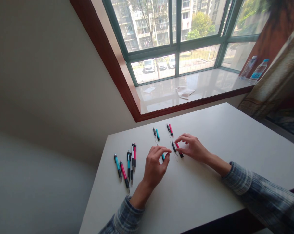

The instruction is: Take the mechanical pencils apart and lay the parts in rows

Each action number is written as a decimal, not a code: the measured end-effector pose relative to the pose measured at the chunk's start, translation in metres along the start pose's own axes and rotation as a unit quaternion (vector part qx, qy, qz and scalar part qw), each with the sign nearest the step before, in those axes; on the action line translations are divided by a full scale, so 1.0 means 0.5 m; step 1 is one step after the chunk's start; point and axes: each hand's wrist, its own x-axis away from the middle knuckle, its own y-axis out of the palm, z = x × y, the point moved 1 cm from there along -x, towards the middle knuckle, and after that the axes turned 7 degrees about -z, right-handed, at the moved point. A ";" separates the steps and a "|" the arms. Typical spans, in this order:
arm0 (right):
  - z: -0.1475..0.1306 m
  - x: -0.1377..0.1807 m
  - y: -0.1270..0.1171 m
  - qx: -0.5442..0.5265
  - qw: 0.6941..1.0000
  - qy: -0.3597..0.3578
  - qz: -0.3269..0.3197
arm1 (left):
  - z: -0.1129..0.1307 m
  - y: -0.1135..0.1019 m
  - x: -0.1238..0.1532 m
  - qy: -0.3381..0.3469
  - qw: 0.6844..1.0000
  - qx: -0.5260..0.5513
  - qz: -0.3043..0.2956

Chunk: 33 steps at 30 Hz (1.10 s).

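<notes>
My left hand [156, 164] rests on the white table [210, 169], its fingers curled and pinched on a teal pen piece [163, 157]. My right hand [192, 148] lies beside it, fingers closed on a pink pen piece [178, 149]; a black pen piece [173, 146] lies just left of it. Farther back lie a teal and black pair of pen parts [156, 133] and a pink and black pair [170, 129]. Several whole pens [127, 164], teal and pink with black grips, lie to the left of my left hand.
Behind the table is a glossy window sill [210, 85] with a white cloth [184, 92], a slip of paper [149, 89] and two plastic bottles [255, 70] at its right end. A patterned curtain [273, 84] hangs at the right.
</notes>
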 end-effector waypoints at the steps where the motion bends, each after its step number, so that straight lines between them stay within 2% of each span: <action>1: -0.003 0.001 -0.002 0.012 1.000 -0.011 -0.002 | -0.001 -0.001 0.000 -0.001 1.000 0.000 0.001; 7: -0.007 0.003 -0.004 0.054 0.998 -0.026 0.008 | -0.001 -0.002 -0.001 -0.001 1.000 0.005 0.003; 19: -0.015 0.009 -0.004 0.093 0.994 -0.024 -0.051 | -0.001 -0.002 0.000 0.002 1.000 0.007 -0.004; 33: -0.002 0.004 0.000 0.098 0.994 -0.024 -0.032 | -0.007 0.001 0.001 0.002 1.000 -0.004 -0.013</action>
